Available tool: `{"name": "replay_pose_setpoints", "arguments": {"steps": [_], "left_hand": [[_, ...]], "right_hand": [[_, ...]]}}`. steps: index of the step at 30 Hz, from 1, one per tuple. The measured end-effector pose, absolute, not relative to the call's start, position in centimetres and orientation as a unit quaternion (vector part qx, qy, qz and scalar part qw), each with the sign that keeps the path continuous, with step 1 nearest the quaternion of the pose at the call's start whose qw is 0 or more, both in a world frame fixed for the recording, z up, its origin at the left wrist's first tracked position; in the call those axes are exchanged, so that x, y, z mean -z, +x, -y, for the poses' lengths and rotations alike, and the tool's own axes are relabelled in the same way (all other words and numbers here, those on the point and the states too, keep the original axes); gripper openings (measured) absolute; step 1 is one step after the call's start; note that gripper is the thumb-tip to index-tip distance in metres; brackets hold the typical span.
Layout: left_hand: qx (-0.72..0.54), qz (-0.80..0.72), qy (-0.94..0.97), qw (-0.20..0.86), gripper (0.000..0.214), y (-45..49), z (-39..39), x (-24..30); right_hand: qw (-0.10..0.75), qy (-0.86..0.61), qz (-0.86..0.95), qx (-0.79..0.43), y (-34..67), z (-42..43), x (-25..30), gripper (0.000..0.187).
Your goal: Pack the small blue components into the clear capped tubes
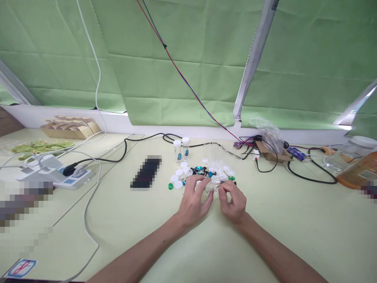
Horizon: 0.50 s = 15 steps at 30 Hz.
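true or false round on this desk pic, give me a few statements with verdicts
1. The left hand and right hand are both down at the scatter of white caps. True.
2. Two capped vials stand upright behind that scatter. True.
3. The power strip lies to the right of the hands. False: it lies to their left.
4. The red and blue wires lie coiled beside the left hand. False: they slant down in front of the green cloth towards the back of the table.
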<state>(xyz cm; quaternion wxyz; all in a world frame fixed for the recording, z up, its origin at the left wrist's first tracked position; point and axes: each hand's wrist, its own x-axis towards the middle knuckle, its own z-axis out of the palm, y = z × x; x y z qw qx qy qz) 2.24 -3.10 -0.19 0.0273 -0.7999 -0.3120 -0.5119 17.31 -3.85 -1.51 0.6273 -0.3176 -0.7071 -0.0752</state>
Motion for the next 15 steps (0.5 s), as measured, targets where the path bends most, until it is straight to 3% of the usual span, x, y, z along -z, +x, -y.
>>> {"name": "replay_pose_setpoints", "arguments": {"steps": [15], "left_hand": [[0.437, 0.350, -0.825, -0.079, 0.035, 2.46, 3.53, 0.32]], "right_hand": [[0.634, -0.363, 0.683, -0.004, 17.39, 3.82, 2.36, 0.026]]}}
